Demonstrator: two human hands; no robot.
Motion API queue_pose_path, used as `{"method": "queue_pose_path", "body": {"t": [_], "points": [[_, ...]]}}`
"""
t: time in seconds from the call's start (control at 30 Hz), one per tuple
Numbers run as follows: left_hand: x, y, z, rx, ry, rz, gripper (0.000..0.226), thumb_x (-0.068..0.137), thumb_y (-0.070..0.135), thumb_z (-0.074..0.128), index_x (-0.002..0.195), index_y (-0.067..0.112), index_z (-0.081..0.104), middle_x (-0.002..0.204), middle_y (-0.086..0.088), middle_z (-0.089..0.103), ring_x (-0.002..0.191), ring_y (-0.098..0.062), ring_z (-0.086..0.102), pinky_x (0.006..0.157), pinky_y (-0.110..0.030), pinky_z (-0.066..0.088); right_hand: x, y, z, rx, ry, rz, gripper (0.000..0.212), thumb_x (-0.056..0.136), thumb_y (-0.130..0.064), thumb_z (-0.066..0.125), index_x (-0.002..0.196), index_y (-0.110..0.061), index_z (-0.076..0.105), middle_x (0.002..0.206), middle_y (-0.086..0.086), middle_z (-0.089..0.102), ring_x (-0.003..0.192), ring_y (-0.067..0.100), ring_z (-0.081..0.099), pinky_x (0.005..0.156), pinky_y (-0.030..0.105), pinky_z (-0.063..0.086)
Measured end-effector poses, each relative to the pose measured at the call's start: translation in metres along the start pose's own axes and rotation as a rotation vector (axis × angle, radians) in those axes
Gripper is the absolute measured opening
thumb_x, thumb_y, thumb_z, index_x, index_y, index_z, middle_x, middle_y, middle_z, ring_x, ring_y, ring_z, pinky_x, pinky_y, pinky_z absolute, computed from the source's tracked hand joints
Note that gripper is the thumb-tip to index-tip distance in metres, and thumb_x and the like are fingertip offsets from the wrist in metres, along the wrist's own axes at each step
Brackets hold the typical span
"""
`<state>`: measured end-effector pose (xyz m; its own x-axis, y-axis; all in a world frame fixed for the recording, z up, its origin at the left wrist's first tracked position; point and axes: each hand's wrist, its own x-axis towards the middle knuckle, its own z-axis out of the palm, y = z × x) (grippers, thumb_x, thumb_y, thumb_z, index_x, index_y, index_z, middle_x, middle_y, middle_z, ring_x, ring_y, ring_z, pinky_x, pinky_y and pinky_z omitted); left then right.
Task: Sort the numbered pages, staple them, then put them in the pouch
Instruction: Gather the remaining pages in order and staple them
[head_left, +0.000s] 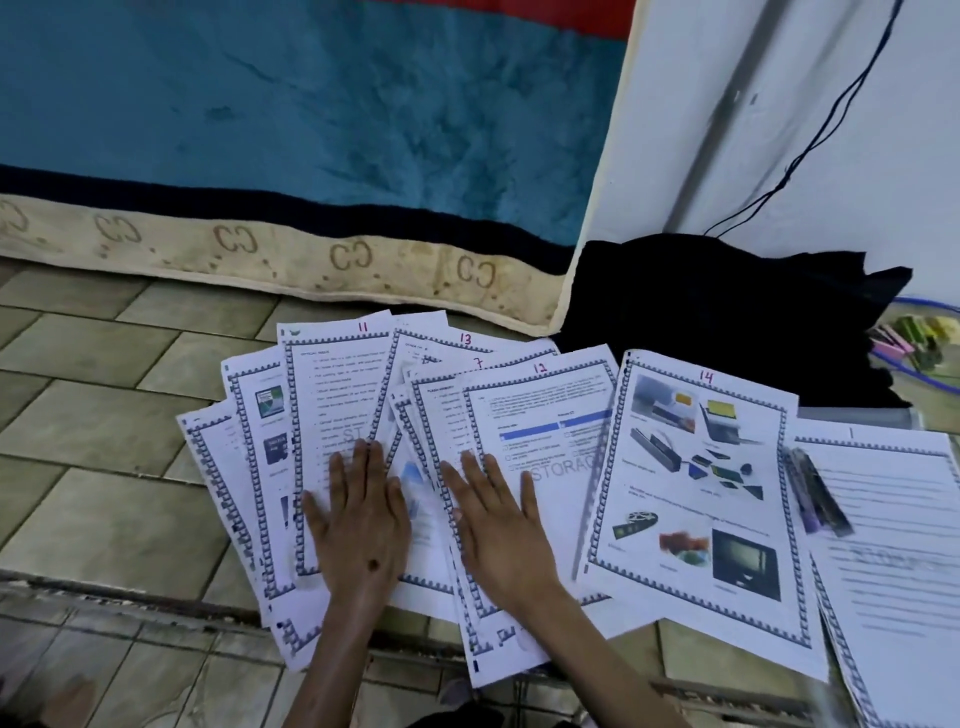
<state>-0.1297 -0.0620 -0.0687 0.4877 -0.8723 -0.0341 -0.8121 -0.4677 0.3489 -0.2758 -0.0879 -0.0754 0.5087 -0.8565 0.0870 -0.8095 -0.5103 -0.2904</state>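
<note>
Pages (545, 467) fanned loose over tiled floor (104, 415), unsorted: 11, 13, 7, 12, 14, 1 showing. Left hand (363, 525) and right hand (498, 525) pressing flat, fingers straight, slightly spread. Sorting barely begun; stapling, pouching left. No pouch identifiable.

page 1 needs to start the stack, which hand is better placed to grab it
Right, probably. Page 1 lies at the far right of the spread, and the right hand rests flat on page 12, nearer to it. The left hand presses page 11, farther left.
</note>
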Motion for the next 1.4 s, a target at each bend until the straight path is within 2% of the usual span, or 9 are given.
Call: {"method": "queue_pose_path", "body": {"t": [0.13,0.3,0.43,0.57,0.67,0.9,1.1,1.27,1.4], "points": [[0.0,0.001,-0.004,-0.006,-0.027,0.011,0.061,0.091,0.045,0.006,0.149,0.027,0.009,0.157,0.01,0.004,0.146,-0.015,-0.003,0.115,-0.049,-0.007,0.005,-0.002,-0.012,0.407,-0.034,0.004,0.075,0.089,0.002,0.037,0.147,-0.034,0.006,0.156,-0.008,0.002,0.146,0.014,0.003,0.119,0.038,-0.004],[0.002,0.015,-0.016,-0.137,0.097,0.022,0.046,0.096,0.019,0.043,0.141,0.011,0.037,0.152,-0.012,0.029,0.142,-0.031,0.022,0.113,-0.054,0.014,0.006,0.018,-0.036,0.894,0.181,0.216,0.05,0.097,-0.008,0.033,0.14,-0.033,0.028,0.135,-0.019,0.04,0.124,-0.01,0.04,0.094,0.004,0.038],[-0.008,0.048,-0.025,-0.513,0.03,0.012,0.033,0.096,0.014,0.044,0.128,0.013,0.052,0.117,-0.012,0.059,0.104,-0.031,0.057,0.08,-0.037,0.049,0.006,0.038,-0.051,0.96,0.219,0.397,0.05,0.093,0.008,0.039,0.115,-0.033,0.058,0.124,-0.003,0.061,0.116,0.008,0.057,0.102,0.024,0.044],[-0.007,0.069,-0.02,-0.553,-0.156,-0.111,0.035,0.099,0.017,0.034,0.131,0.019,0.047,0.12,-0.009,0.061,0.062,-0.017,0.056,0.049,-0.022,0.039,0.003,0.042,-0.055,0.885,0.132,0.463,0.042,0.09,0.006,0.04,0.11,-0.019,0.068,0.12,-0.003,0.064,0.107,0.001,0.058,0.095,0.01,0.04],[-0.001,0.079,-0.02,-0.514,-0.223,-0.17,0.039,0.098,0.021,0.034,0.137,0.022,0.04,0.126,-0.015,0.056,0.081,-0.027,0.061,0.063,-0.026,0.045,0.002,0.037,-0.059,0.867,0.137,0.441,0.03,0.095,-0.011,0.045,0.114,-0.024,0.063,0.102,-0.005,0.066,0.073,-0.009,0.055,0.071,0.004,0.041],[0.004,0.112,-0.035,-1.007,-0.345,-0.301,0.037,0.099,0.026,0.037,0.129,0.009,0.047,0.118,-0.011,0.064,0.099,-0.02,0.06,0.077,-0.026,0.045,0.005,0.031,-0.065,0.693,-0.068,0.244,0.075,0.085,-0.026,0.066,0.145,-0.029,0.022,0.129,-0.011,0.051,0.117,0.004,0.05,0.085,0.003,0.033],[0.007,0.086,-0.033,-0.735,-0.236,-0.268,0.036,0.098,0.019,0.039,0.133,0.012,0.046,0.143,-0.01,0.044,0.127,-0.025,0.045,0.105,-0.034,0.035,0.003,0.04,-0.065,0.696,0.017,0.249,0.052,0.087,0.003,0.052,0.13,-0.027,0.05,0.066,-0.019,0.05,0.052,-0.007,0.047,0.053,0.008,0.035],[0.009,0.076,-0.029,-0.612,-0.22,-0.316,0.043,0.097,0.017,0.038,0.139,0.014,0.036,0.143,-0.015,0.041,0.135,-0.033,0.031,0.111,-0.045,0.028,0.008,0.044,-0.068,0.806,-0.022,0.324,0.044,0.09,0.004,0.044,0.107,-0.03,0.065,0.122,0.01,0.065,0.045,0.026,0.045,0.049,0.019,0.037],[0.019,0.072,-0.033,-0.578,-0.194,-0.44,0.042,0.094,0.022,0.045,0.136,0.02,0.04,0.136,-0.013,0.048,0.13,-0.032,0.035,0.107,-0.041,0.025,0.011,0.042,-0.073,0.797,-0.08,0.339,0.039,0.093,-0.002,0.043,0.119,-0.023,0.062,0.132,0.001,0.057,0.052,0.007,0.047,0.056,0.011,0.04]]}}
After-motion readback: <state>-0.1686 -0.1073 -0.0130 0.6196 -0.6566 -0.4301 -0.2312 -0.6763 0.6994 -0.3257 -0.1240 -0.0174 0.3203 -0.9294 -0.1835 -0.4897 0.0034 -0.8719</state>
